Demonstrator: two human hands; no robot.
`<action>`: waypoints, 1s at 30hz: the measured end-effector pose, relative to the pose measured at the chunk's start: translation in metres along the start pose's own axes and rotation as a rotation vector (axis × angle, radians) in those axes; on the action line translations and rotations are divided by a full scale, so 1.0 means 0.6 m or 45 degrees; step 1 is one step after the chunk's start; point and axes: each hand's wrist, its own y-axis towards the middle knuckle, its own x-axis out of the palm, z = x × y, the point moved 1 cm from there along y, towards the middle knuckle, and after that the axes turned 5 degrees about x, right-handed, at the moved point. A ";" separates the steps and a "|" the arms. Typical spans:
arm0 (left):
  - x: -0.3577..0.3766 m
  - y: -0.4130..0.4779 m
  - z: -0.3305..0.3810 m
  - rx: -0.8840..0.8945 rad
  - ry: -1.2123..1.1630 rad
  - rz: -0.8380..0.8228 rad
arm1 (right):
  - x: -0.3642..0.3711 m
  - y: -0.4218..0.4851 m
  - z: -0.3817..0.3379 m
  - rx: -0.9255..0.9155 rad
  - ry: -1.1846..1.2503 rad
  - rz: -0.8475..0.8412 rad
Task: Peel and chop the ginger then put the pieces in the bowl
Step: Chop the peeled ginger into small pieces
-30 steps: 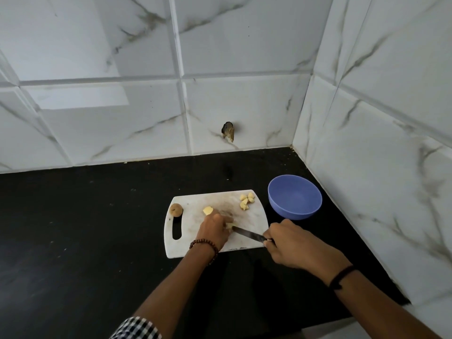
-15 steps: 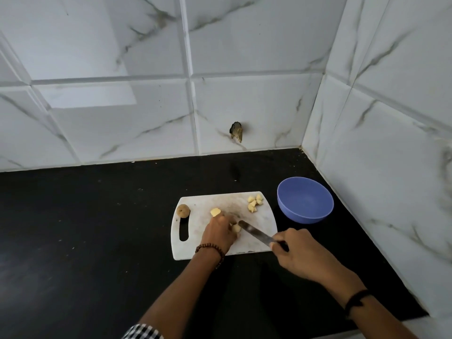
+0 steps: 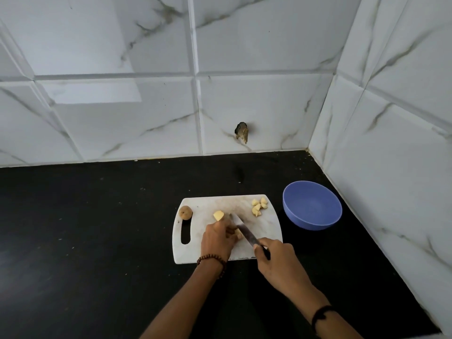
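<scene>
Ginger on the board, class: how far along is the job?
Done: a small pile of chopped pieces sits at the cutting board's far right corner. In hand: the left hand steadies a ginger piece while the right hand cuts it with the knife. Left: one peeled chunk, a brown piece by the handle slot, and filling the empty blue bowl.

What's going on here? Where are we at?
A person is mid-chop on the white cutting board. The left hand holds a ginger piece; the right hand grips the knife, blade angled beside it. The cut pieces sit at the board's far right corner, a bigger chunk mid-board, a brown end piece by the handle slot. The blue bowl is empty.
</scene>
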 end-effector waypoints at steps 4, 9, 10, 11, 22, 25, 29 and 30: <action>0.001 0.005 -0.001 -0.041 -0.009 0.012 | 0.009 0.006 0.005 -0.011 0.025 0.046; 0.000 0.008 -0.004 -0.077 0.003 0.014 | 0.016 0.015 0.009 -0.025 0.032 0.038; 0.001 0.009 -0.005 -0.083 0.003 0.016 | 0.017 0.016 0.009 -0.031 0.031 0.039; 0.001 0.010 -0.006 -0.085 0.000 0.018 | 0.018 0.017 0.009 -0.041 0.032 0.039; 0.000 0.017 -0.003 -0.091 0.074 -0.050 | 0.037 0.034 0.004 -0.075 0.000 0.084; -0.001 0.017 -0.001 -0.069 0.064 -0.049 | 0.042 0.036 0.003 -0.086 -0.008 0.101; 0.000 0.016 -0.001 -0.096 0.060 -0.031 | 0.047 0.037 0.006 -0.086 0.008 0.130; 0.000 0.016 -0.001 -0.099 0.061 -0.034 | 0.048 0.038 0.008 -0.083 0.019 0.127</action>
